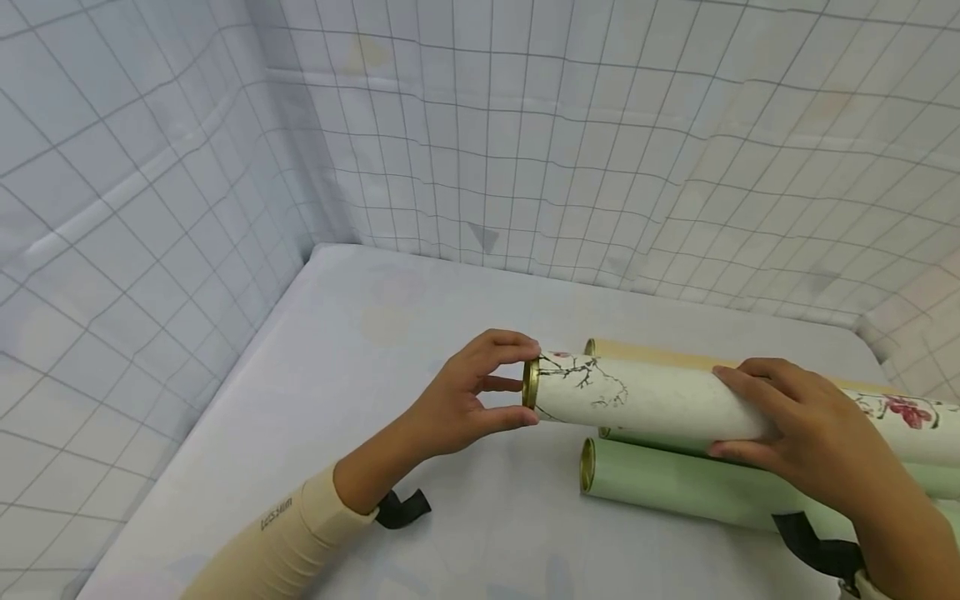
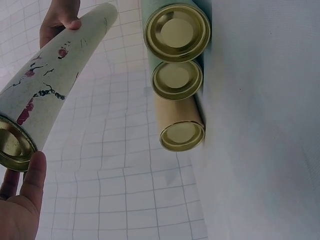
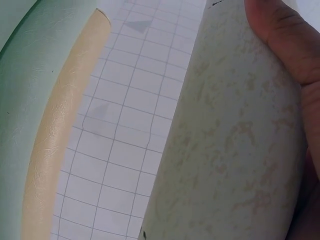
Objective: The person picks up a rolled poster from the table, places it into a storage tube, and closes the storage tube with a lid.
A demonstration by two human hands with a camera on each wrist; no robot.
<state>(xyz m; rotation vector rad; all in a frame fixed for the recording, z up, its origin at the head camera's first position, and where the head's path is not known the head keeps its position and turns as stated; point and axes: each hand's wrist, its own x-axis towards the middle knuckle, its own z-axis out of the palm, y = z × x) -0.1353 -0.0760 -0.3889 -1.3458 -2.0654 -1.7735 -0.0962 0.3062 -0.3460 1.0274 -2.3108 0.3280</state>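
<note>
Both hands hold a long white cardboard tube [image 1: 667,398] printed with dark branches and red blossoms. At its left end, my left hand [image 1: 472,393] has fingers and thumb on either side of the gold metal cap [image 2: 15,145]. Farther along, my right hand [image 1: 810,429] grips the tube from above, thumb on the near side and fingers over the far side. The left wrist view shows the tube raised apart from three others: a near green tube [image 1: 667,479], a second green tube [image 1: 645,438] mostly hidden behind it, and a tan tube [image 1: 660,353].
Side by side, the three tubes lie on a white-covered table [image 1: 360,333], their gold-capped ends facing left. Grid-patterned cloth [image 1: 480,125] hangs at the back and sides. A black strap [image 1: 405,508] shows by the left wrist, another [image 1: 817,546] by the right.
</note>
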